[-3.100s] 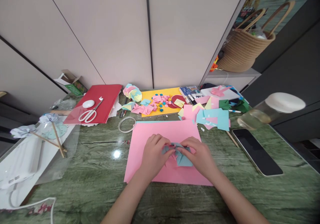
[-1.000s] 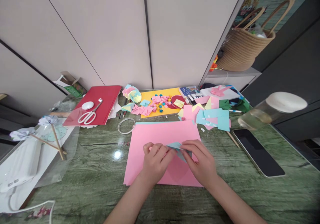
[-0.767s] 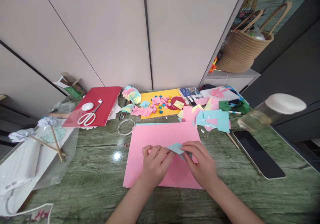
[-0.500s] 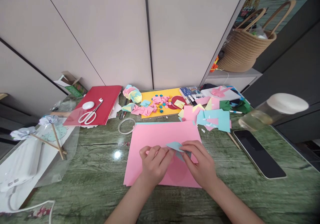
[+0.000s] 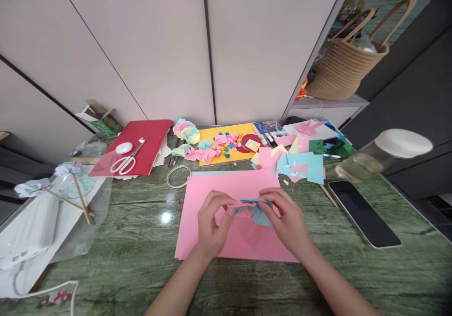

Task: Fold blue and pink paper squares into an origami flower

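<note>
A folded light-blue paper piece [image 5: 262, 217] is held between both hands over a stack of pink paper sheets [image 5: 201, 184]. Small folded pink paper [image 5: 247, 209] shows against its left side; whether the two are joined I cannot tell. My left hand [image 5: 215, 222] pinches the left end with thumb and fingertips. On the other side, my right hand [image 5: 286, 217] grips the blue paper's right and upper edge. The fingers hide parts of the folds.
A tape roll [image 5: 179, 176] lies left of the sheets. White scissors [image 5: 127, 158] rest on a red folder [image 5: 150, 139]. Cut paper pieces [image 5: 314, 165] are behind on the right. A phone [image 5: 363, 214] and a lidded clear cup [image 5: 370, 158] stand to the right.
My left hand has turned and risen slightly, its fingers now arched over the paper. The blue paper has tilted, so pink folded paper now shows beside it.
</note>
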Demonstrator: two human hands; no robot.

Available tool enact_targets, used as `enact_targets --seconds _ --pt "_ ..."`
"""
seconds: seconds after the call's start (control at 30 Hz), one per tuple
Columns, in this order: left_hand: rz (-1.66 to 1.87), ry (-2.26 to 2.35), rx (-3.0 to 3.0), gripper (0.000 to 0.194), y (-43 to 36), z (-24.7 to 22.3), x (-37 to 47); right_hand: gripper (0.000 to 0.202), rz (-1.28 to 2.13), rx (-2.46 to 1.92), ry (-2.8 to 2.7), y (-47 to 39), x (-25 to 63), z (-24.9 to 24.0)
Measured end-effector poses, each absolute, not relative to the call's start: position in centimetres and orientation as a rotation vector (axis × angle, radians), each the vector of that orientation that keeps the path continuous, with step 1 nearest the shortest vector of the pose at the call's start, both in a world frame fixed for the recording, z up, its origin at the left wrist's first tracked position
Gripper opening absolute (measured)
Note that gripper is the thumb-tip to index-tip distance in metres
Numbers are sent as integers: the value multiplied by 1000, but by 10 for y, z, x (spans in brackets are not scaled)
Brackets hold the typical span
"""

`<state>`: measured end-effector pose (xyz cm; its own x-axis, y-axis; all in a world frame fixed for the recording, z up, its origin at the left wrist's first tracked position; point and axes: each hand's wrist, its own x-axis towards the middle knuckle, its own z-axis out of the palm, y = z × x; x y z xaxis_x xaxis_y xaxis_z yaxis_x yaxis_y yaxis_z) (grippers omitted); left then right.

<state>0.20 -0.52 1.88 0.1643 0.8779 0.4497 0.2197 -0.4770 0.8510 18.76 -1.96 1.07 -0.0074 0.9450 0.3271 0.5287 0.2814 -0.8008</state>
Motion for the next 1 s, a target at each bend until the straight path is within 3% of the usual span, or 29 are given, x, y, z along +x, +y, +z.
enact_targets --seconds 0.17,0.33,0.6,0.83,1.0 --pt "990 1011 1611 14 7 25 -1 10 856 -1351 -1684 -10 198 10" --pt "900 1048 1785 16 0 19 9 14 809 -1353 -1761 -12 193 12" --pt "1288 1244 2386 20 -11 -4 18 13 157 -1465 -1652 -27 179 15" --pt "1330 1247 2556 22 -17 -3 22 3 563 -1593 -1817 -31 168 21" --pt "1372 1053 2734 33 -21 -10 21 11 797 -1590 -1707 -30 166 25"
